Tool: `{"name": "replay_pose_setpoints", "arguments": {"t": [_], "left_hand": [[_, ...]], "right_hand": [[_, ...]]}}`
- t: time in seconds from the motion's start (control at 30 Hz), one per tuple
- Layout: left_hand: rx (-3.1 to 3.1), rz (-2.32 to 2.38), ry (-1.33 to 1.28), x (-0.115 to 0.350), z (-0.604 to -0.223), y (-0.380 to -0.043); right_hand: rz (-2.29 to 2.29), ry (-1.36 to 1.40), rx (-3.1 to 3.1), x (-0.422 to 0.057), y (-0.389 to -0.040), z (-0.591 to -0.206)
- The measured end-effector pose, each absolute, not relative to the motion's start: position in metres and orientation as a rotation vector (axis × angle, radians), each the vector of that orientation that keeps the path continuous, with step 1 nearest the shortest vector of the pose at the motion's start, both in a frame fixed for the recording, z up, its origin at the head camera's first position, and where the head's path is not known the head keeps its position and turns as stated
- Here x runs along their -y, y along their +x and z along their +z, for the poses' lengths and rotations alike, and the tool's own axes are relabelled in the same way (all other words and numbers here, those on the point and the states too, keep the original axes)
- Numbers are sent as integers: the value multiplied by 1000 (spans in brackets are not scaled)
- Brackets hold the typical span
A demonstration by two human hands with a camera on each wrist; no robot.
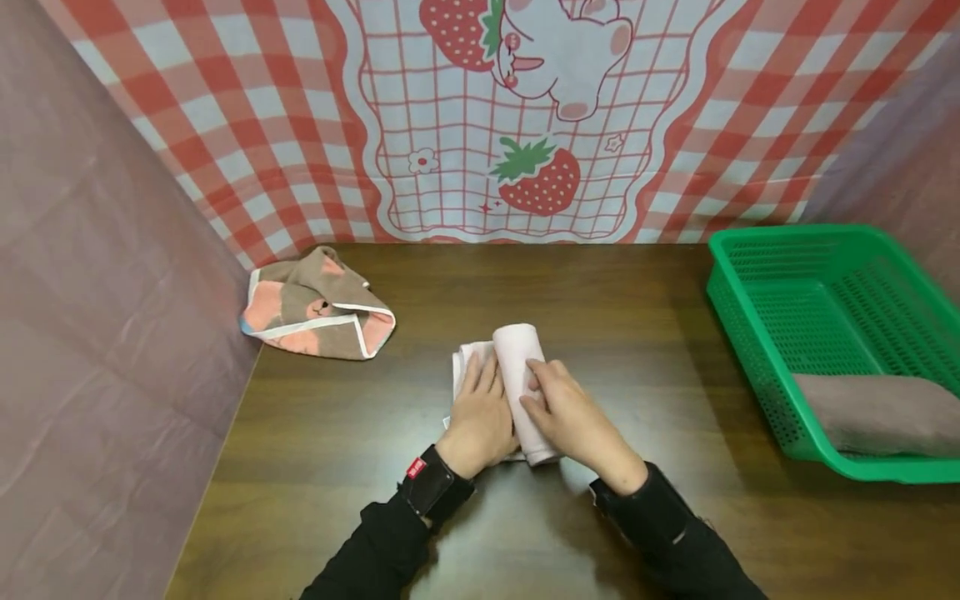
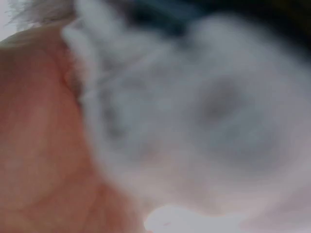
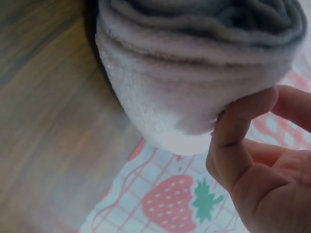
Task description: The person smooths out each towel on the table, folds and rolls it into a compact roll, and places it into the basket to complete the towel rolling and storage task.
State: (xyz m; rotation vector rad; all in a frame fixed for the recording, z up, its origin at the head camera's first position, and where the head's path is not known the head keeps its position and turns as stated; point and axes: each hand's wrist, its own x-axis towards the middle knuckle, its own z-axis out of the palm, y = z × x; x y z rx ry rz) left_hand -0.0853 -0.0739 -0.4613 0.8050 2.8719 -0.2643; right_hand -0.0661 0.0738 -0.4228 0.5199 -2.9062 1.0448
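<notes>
A pale pink towel (image 1: 517, 358), partly rolled into a thick cylinder, lies near the middle of the table. My left hand (image 1: 480, 417) rests palm down, fingers straight, on the flat part left of the roll. At the roll's right side, my right hand (image 1: 573, 412) holds it with bent fingers and thumb. The right wrist view shows the roll's spiral end (image 3: 204, 63) and the curled fingers (image 3: 233, 126) against its side. In the left wrist view, blurred pale cloth (image 2: 194, 126) fills most of the picture beside the palm.
A brown and pink patterned towel (image 1: 318, 312) lies loosely bunched at the table's back left corner. On the right stands a green plastic basket (image 1: 750, 350) with a rolled brownish towel (image 1: 885, 412) inside. A red checked cloth with strawberries (image 1: 285, 125) hangs behind the wooden table (image 1: 337, 450).
</notes>
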Motion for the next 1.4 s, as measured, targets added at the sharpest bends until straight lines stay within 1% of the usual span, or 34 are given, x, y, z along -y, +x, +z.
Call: {"name": "replay_pose_setpoints", "arguments": {"t": [0.1, 0.17, 0.4, 0.57, 0.7, 0.87, 0.93, 1.1, 1.23, 1.4], "left_hand": [[-2870, -265, 647, 77, -455, -84], [-2839, -213, 615, 84, -450, -86], [-2737, -27, 646, 111, -426, -89], [-2768, 109, 664, 115, -407, -82], [-2807, 165, 664, 108, -409, -82], [-2826, 216, 515, 104, -415, -84], [-2801, 236, 476, 104, -417, -83], [-2769, 294, 418, 105, -420, -84], [-2776, 422, 485, 109, -423, -85], [-2769, 525, 585, 114, -427, -84]], "right_hand": [[1016, 530, 2928, -66, -66, -422], [1000, 530, 2954, -59, -65, -421], [948, 640, 3053, -35, -66, -427], [1014, 695, 3073, -28, -76, -427], [1201, 744, 3050, -36, -85, -428], [1503, 697, 2968, -55, -89, -435], [1484, 618, 2946, -61, -88, -437], [1218, 393, 3056, -70, -86, -445], [1187, 391, 3166, -66, -84, -450], [1161, 406, 3155, -60, -84, -451]]}}
